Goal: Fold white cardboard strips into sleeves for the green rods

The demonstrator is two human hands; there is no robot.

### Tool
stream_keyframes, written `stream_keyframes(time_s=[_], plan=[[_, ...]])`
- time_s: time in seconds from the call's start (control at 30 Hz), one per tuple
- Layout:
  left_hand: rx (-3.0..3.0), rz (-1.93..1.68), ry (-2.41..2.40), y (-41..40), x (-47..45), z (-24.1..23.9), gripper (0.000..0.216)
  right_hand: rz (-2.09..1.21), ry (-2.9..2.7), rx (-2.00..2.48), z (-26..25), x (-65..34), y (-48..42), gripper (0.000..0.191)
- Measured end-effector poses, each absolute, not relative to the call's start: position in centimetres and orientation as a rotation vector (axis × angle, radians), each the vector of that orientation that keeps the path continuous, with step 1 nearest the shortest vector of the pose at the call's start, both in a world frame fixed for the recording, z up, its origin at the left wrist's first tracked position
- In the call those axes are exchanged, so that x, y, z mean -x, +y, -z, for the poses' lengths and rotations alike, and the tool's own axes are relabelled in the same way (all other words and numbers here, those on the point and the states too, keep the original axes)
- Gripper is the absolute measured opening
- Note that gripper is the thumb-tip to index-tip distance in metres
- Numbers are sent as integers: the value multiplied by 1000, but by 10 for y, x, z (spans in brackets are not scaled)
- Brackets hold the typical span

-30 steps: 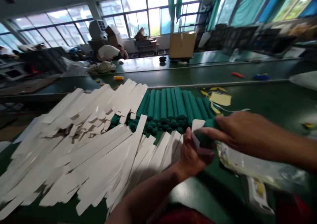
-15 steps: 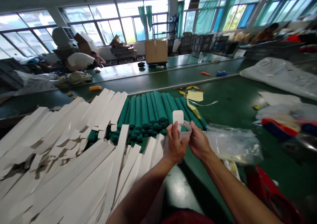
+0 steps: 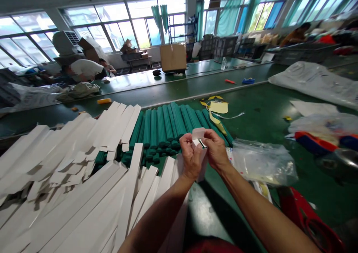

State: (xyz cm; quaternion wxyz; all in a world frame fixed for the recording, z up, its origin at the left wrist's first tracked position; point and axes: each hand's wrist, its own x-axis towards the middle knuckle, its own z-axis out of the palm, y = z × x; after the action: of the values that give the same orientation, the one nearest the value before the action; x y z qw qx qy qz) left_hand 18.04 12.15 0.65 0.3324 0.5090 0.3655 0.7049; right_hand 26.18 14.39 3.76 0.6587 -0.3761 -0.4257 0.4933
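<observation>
Between my two hands is a narrow white cardboard box, its end facing me with a flap raised. My left hand grips the box's left side, thumb at the opening. My right hand pinches the right side near the flaps. A thin dark gap shows at the box's end; what lies inside I cannot make out. Just beyond my hands is a stack of green ribbed rods. To the left, many flat and folded white boxes lie in overlapping piles.
A clear plastic bag and red-handled scissors lie on the right. Yellow paper scraps sit beyond the rods. A large carton stands on the far table. Other people are at the far left and far right.
The box's end opening, wide before, is now narrowed, with side flaps folded in. My right hand has shifted left and its fingers have moved onto the flaps.
</observation>
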Motion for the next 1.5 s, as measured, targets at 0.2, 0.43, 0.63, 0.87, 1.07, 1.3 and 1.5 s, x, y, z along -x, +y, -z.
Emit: stream_keyframes(time_s=[0.2, 0.43, 0.63, 0.87, 1.07, 1.3, 1.5], plan=[[-1963, -1863, 1179, 133, -154, -8, 36, -1036, -979, 763, -27, -258, 156, 22], [-2439, -1655, 1097, 127, -133, -23, 38, -1053, -1341, 721, -3, -275, 132, 56], [-2623, -1450, 1157, 124, -129, -39, 41, -707, -1651, 946, 4, -277, 115, 71], [-2683, -1158, 1245, 117, -126, -63, 38, -460, -1693, 1084, 7, -266, 113, 53], [-2737, -913, 1215, 111, -127, -78, 37, -498, -1715, 1064, 10, -267, 112, 57], [-2964, -950, 1056, 111, -132, -69, 36, -619, -1729, 976, 9, -269, 113, 63], [-3096, -1123, 1072, 113, -139, -49, 43, -609, -1758, 1000, 15, -273, 115, 70]])
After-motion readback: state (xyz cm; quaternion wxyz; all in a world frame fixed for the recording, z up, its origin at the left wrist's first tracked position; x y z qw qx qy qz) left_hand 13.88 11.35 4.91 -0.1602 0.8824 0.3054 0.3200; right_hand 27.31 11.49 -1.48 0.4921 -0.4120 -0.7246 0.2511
